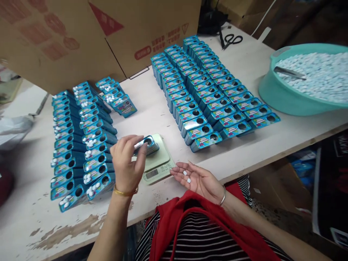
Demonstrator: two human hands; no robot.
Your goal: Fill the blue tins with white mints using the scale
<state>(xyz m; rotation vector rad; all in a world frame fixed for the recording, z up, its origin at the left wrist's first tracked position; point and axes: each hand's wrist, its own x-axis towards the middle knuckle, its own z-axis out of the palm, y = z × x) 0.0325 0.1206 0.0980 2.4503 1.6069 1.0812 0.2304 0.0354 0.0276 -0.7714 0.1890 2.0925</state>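
The left hand (125, 165) has its fingers at a blue box (154, 146) above the scale (162, 155); whether they clamp it, I cannot tell. By the desk's (144, 125) edge, the palm-up right hand (199, 179) bears two white candies (189, 180), fingers unclosed.

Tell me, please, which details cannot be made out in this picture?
In the head view:
Scale display: any digits are too small and faint to read.
Blue container at the left hand: partly covered by that hand.
Teal basin: right part cut off by the picture's right edge.
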